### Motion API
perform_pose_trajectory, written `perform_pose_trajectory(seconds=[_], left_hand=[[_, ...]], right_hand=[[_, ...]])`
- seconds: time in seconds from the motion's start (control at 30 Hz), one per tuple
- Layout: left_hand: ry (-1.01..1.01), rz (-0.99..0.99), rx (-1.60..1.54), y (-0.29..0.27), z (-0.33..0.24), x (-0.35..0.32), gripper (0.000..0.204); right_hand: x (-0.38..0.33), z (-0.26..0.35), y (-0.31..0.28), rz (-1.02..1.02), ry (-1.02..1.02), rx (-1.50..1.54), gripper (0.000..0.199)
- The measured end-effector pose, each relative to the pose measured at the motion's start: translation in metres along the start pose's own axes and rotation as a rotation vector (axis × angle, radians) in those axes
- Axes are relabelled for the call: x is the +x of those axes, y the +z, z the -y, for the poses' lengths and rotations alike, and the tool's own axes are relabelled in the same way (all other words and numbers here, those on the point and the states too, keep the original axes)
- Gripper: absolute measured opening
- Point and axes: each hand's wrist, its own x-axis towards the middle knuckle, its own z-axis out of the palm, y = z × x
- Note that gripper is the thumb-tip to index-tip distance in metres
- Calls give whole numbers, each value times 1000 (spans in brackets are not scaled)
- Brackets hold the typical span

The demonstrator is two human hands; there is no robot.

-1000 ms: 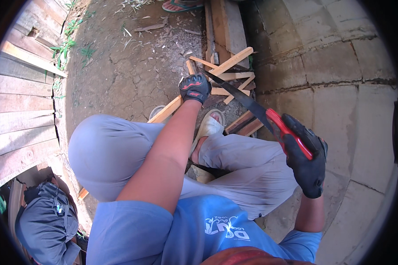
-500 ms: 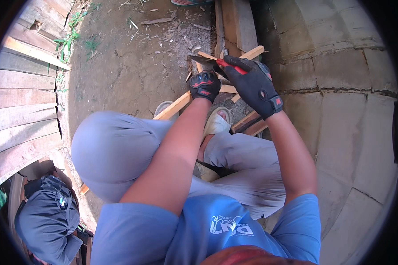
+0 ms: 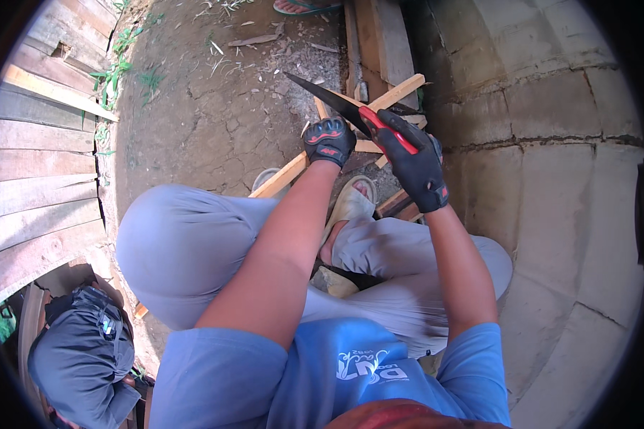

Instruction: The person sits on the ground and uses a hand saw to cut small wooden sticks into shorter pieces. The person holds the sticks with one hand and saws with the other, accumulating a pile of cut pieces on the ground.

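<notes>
1. Dark backpack (image 3: pixel 79 357) sits low left by the plank wall (image 3: pixel 28 179); no change there.
2. Left hand (image 3: pixel 329 139), gloved, is still pressed palm-down on the long wooden batten (image 3: pixel 293 171), fingers curled over it, pinning it as before.
3. Right hand (image 3: pixel 415 164), gloved, is wrapped tight round the red handle of the hand saw (image 3: pixel 350 114). A second ago it hung off to the right; now the blade crosses the batten just beside the left hand, tip pointing up-left. Looks like cutting position is reached.
4. Concrete block wall (image 3: pixel 551 179) on the right.
</notes>
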Motion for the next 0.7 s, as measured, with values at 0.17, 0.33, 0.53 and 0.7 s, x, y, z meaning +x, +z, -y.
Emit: perform_pose_trajectory(seconds=[0.17,0.33,0.53,0.7], left_hand=[[-55,104,-15,-3,1,8,32],[-89,288,-65,-21,-1,18,41],[-23,461,-138,-14,18,39,46],[16,431,-181,-3,28,48,51]], right_hand=[[-8,-13,3,-34,3,75,35],[-11,-7,-4,1,14,84,36],[-13,-8,3,23,-56,46,37],[-30,-4,-18,8,-135,-87,37]])
